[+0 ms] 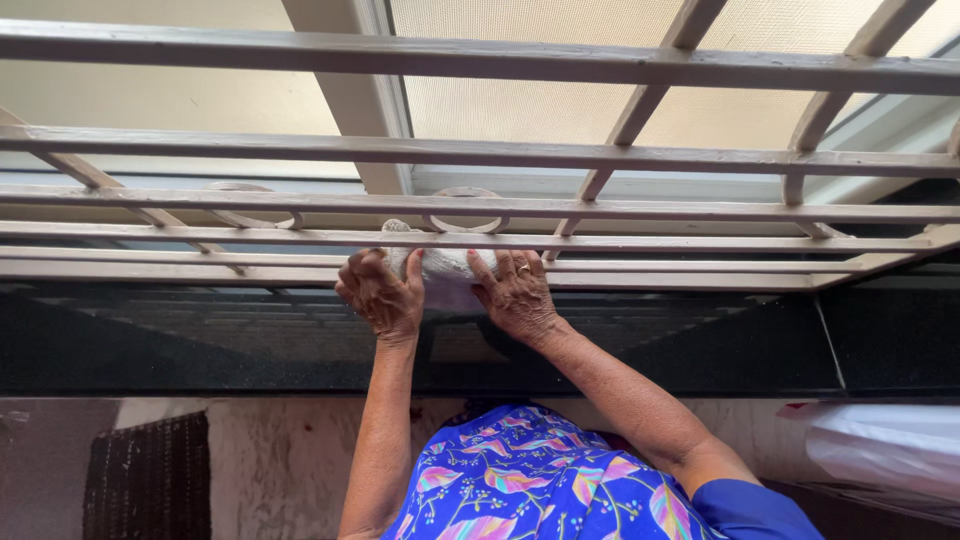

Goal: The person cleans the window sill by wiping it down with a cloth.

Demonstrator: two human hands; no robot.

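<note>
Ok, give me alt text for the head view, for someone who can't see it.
Both hands, left hand and right hand, press a white cloth against a low bar of a cream window grille, above a dark stone sill.

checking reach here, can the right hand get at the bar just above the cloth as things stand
Probably yes. The right hand already rests on the white cloth against the window grille, and the next bar up lies just past its fingertips with nothing between them.
</note>
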